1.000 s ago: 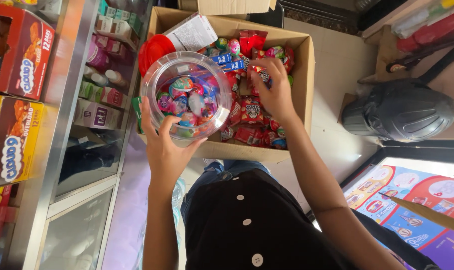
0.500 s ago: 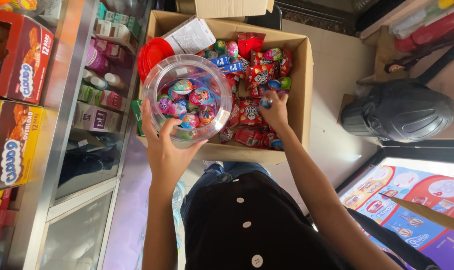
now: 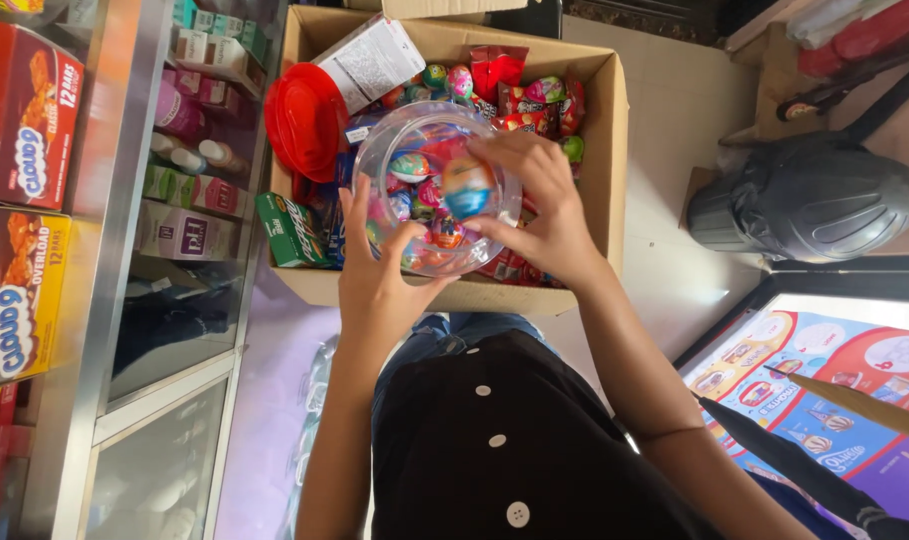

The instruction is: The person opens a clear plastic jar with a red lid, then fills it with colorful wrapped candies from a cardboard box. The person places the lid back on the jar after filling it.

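My left hand (image 3: 379, 280) grips clear round jar (image 3: 436, 185), half-full of bright wrapped sweets; right hand (image 3: 539, 205) pinches blue-orange egg (image 3: 467, 187) at its mouth.

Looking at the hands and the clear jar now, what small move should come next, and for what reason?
Probably the right hand should open its fingers and let the egg-shaped candy drop into the clear jar. The candy sits right at the jar's open mouth, above the other wrapped eggs inside, and the left hand grips the jar's near wall over the cardboard box, so it looks steady enough to receive it.
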